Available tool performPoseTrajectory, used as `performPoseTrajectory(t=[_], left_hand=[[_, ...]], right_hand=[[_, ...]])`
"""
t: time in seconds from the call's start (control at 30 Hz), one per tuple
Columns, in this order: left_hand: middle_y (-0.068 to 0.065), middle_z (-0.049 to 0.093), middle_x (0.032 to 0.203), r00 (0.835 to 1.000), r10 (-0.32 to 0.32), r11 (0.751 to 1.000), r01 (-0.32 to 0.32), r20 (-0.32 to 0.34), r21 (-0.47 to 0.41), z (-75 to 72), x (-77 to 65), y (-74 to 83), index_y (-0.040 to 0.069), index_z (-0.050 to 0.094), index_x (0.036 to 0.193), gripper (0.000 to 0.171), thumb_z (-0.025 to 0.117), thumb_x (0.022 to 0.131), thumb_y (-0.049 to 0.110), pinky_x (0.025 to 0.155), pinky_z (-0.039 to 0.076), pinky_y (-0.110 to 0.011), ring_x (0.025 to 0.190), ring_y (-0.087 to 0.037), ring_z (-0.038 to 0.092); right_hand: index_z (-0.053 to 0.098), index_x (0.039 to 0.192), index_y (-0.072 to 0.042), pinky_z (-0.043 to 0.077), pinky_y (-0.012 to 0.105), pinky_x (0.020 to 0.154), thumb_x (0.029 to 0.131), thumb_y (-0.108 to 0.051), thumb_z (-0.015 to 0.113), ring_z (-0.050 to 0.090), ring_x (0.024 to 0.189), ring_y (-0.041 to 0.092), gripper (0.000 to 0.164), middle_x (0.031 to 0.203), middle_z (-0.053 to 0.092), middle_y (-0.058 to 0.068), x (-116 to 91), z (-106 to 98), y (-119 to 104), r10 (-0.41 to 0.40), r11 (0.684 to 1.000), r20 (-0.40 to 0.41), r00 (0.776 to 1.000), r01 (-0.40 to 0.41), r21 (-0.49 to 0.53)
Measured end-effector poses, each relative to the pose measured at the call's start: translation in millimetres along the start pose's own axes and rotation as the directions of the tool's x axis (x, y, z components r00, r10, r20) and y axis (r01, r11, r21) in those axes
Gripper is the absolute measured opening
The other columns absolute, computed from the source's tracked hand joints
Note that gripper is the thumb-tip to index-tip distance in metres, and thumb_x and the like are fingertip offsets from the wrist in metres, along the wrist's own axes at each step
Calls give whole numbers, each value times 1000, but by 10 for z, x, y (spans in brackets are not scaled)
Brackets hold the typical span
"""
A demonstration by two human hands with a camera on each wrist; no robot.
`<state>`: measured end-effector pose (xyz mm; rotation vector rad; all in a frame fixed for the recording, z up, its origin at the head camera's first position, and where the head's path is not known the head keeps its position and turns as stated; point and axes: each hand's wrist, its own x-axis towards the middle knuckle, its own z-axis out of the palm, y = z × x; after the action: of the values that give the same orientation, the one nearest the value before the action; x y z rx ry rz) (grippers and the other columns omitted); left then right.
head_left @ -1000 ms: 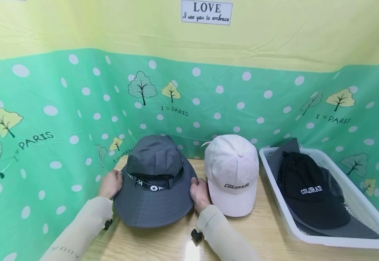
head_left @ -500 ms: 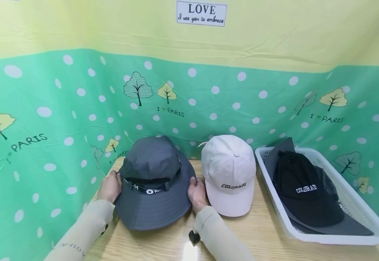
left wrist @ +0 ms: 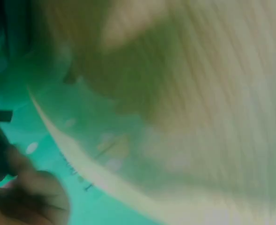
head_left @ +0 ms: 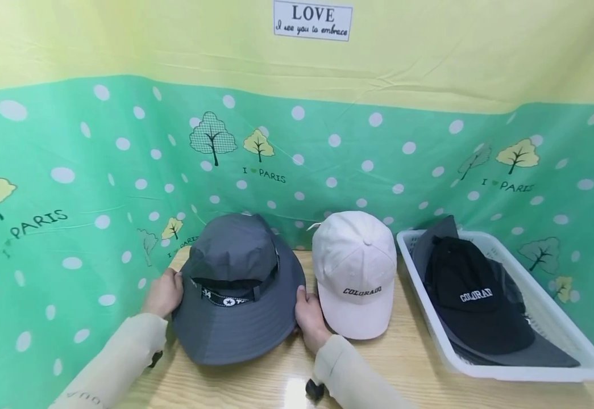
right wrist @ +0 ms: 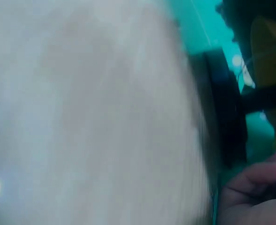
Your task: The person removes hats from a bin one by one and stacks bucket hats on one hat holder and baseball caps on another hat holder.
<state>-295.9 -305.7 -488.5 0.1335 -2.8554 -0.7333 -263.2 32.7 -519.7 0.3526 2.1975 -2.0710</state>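
Grey hat (head_left: pixel 235 255): my left hand (head_left: pixel 163 292) and right hand (head_left: pixel 311 317) pinch its brim (head_left: pixel 235 341) (white cap (head_left: pixel 355 258) alongside), seemingly positioning it; the next move likely needs level hands.

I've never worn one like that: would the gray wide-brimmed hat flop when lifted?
The gray hat looks like cloth, so it's probably light. Its creased crown might dent. Its brim, smoothly curved between left hand and right hand, would likely flex without flopping.
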Motion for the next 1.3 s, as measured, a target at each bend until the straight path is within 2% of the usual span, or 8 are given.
performPoseTrajectory(t=[0.1,0.27,0.4,0.53,0.7,0.9,1.17,1.3], left_hand=[[-24,56,81,1000,22,999,-22,3,23,-117,-58,9,-7,48,100,28,35,101,18,55,44,-45,68,-35,56],[-22,61,86,995,83,997,-84,-62,-1,-302,-202,151,-6,54,104,27,44,98,18,54,46,-41,69,-31,58],[-11,62,76,984,131,990,-136,-120,-39,-415,-342,316,-2,58,100,22,47,97,17,50,42,-33,60,-20,54],[-8,63,76,965,184,980,-194,-190,-41,-477,-477,473,0,61,96,19,50,96,16,50,43,-32,60,-17,54],[-2,59,68,918,266,956,-291,-293,-43,-519,-662,649,4,60,91,11,56,93,14,48,40,-28,54,-13,50],[4,52,67,850,351,923,-385,-392,-7,-559,-845,921,10,58,86,6,63,89,12,54,38,-28,57,-10,46],[9,50,68,757,486,841,-540,-438,-1,-572,-954,1261,11,58,84,12,67,82,4,51,38,-18,57,-4,45],[12,50,70,723,535,800,-600,-437,-15,-555,-999,1441,13,59,85,15,68,81,3,53,36,-12,57,-2,45]], right_hand=[[47,97,-4,41,26,40,103,-45,32,45,43,14,44,63,48,5,-186,-75,3,24,997,118,993,-31,64],[46,98,0,41,22,39,102,-44,38,48,44,11,45,64,49,2,-444,-273,-29,10,999,266,964,-22,42],[46,101,3,41,20,41,102,-39,41,48,45,10,42,64,50,1,-562,-493,-74,-27,1000,328,944,26,6],[48,102,3,41,22,42,102,-31,43,48,46,10,34,64,50,2,-626,-744,-147,-58,997,349,935,72,-27],[49,91,1,41,23,45,100,-20,46,49,48,11,23,64,49,2,-697,-1049,-250,-66,993,353,933,94,-64],[50,98,7,43,24,46,98,-16,48,50,50,14,23,66,50,4,-796,-1445,-385,-95,983,304,948,138,-123],[51,100,7,45,28,44,99,-16,49,51,49,17,23,65,50,6,-915,-1869,-558,-117,961,219,969,167,-222],[51,98,4,47,31,44,100,-20,50,53,51,19,25,66,51,8,-954,-2058,-656,-125,942,196,972,179,-284]])
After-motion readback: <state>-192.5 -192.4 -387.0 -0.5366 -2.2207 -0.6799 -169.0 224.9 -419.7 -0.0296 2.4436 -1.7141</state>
